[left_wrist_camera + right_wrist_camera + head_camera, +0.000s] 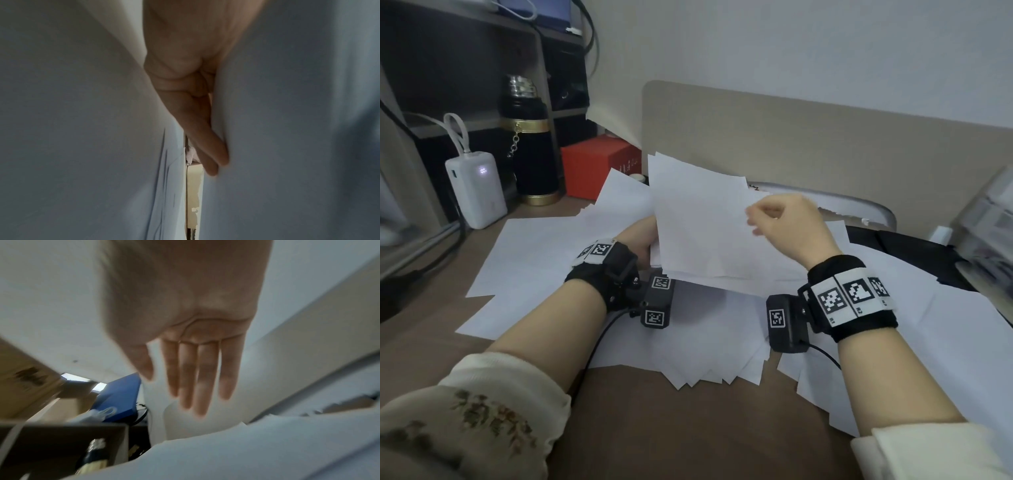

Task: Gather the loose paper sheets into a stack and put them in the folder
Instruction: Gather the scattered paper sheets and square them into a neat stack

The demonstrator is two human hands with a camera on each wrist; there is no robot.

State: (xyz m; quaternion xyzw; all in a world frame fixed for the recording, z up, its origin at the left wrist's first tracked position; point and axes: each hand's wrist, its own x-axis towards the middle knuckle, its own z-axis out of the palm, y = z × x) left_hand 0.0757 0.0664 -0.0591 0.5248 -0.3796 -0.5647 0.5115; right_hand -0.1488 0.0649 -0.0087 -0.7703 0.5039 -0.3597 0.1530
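Note:
Several white sheets stand raised and tilted over the desk's middle. My left hand grips them at their lower left edge; in the left wrist view its fingers lie flat along the paper, thumb hidden. My right hand is at the sheets' right edge; in the right wrist view its fingers are straight and hold nothing. More loose sheets lie fanned over the brown desk, left, front and right. A dark flat thing, perhaps the folder, lies at the right, partly under paper.
A white power bank, a black flask and a red box stand at the back left. A beige panel closes the back. A clear plastic organiser sits at the right edge.

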